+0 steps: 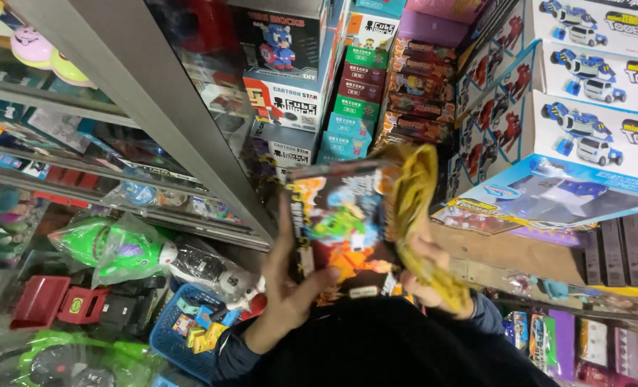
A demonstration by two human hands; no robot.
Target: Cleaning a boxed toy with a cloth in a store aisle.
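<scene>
A flat toy box (344, 222) with a colourful picture on a dark front is held up in the middle of the view. My left hand (289, 283) grips its left edge, thumb across the front. My right hand (421, 276) is closed on a yellow cloth (413, 204), which lies pressed against the box's right edge and upper corner. Both of my dark sleeves (376, 344) fill the bottom of the view.
Stacks of boxed toys (362, 86) rise behind the held box, with large white and blue robot-car boxes (591, 93) at the right. A grey metal frame (154, 107) edges glass shelves at the left. Below sit bagged green toys (115, 247), red toys (57, 301) and a blue basket (179, 344).
</scene>
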